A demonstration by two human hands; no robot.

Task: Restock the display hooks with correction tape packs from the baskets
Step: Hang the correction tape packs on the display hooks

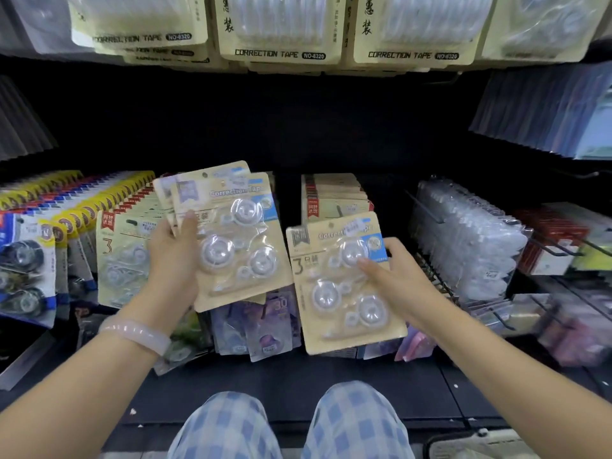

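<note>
My left hand [172, 256] clamps a fanned stack of packs [231, 236] at ten o'clock as reserve; my right hand [394, 276] pinches a single pack [344, 286] at three o'clock, separated for hanging.

Your forearms are bare, no sleeves reaching into view. A pale, translucent lilac-pink bangle [137, 334], smooth and rounded, circles your left wrist. Your trousers [288, 425] are a soft blue-and-white check, both knees showing at the bottom edge.
</note>
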